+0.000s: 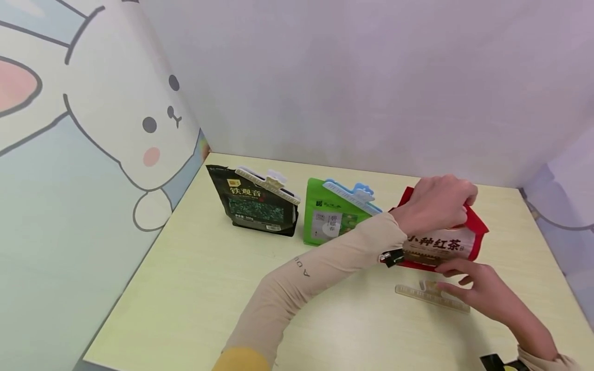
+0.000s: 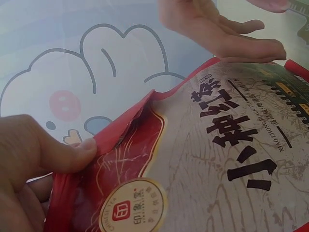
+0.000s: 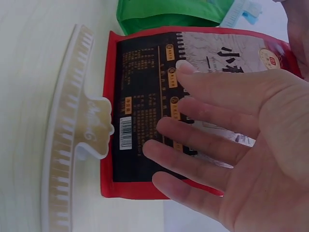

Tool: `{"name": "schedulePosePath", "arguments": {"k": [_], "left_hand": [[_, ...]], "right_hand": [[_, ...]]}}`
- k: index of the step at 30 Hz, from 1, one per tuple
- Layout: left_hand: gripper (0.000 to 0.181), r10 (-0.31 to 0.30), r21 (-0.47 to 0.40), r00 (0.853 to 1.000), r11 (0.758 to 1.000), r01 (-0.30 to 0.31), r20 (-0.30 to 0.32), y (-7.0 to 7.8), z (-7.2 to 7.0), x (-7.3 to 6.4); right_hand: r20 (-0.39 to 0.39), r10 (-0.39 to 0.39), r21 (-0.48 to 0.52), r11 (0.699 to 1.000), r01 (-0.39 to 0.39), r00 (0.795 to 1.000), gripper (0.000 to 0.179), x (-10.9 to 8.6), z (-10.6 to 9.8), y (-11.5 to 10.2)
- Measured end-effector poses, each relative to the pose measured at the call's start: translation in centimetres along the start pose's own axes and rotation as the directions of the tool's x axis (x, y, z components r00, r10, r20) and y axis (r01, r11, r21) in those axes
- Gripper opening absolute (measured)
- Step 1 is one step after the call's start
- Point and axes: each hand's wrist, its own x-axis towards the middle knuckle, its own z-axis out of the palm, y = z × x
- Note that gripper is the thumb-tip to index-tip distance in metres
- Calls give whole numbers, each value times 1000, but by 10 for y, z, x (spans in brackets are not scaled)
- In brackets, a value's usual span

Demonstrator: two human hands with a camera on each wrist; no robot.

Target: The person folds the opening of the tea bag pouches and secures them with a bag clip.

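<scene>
My left hand [image 1: 438, 201] grips the folded top edge of a red tea bag [image 1: 441, 245] that stands on the table. In the left wrist view the thumb [image 2: 79, 157] presses down on the red fold, and part of that edge gapes beside it. My right hand [image 1: 487, 291] hovers low at the front of the bag, its fingers spread and relaxed. A gold sealing clip [image 1: 413, 292] with a piano-key pattern lies on the table under the right thumb. The right wrist view has this clip [image 3: 96, 125] beside the bag's bottom edge, while the right hand [image 3: 231, 130] holds nothing.
Left of the red bag stands a green tea bag [image 1: 320, 206] with a blue clip [image 1: 350, 195] across its top. Farther left is a black tea bag [image 1: 255, 211] with a white-and-gold clip [image 1: 269, 185]. A wall [image 1: 348, 93] rises behind the table [image 1: 209, 288].
</scene>
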Motion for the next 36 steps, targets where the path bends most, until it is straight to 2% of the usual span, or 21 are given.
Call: {"name": "schedulePosePath", "arguments": {"k": [8,17,25,36], "left_hand": [[13,6,2,1000,1000,-6,0,1,0,0],[12,17,2,1000,1000,-17,-13,1,1,-1],[14,22,-6,1000,1000,-23,-19,0,2,-2],[15,16,-2,1000,1000,-16,-18,0,2,-2]], "right_hand": [[101,68,26,997,-71,993,32,3,7,2],[156,77,51,995,-86,985,38,4,16,8],[148,4,19,1000,-6,989,40,7,29,19],[138,43,-57,998,-36,989,40,9,34,17]]}}
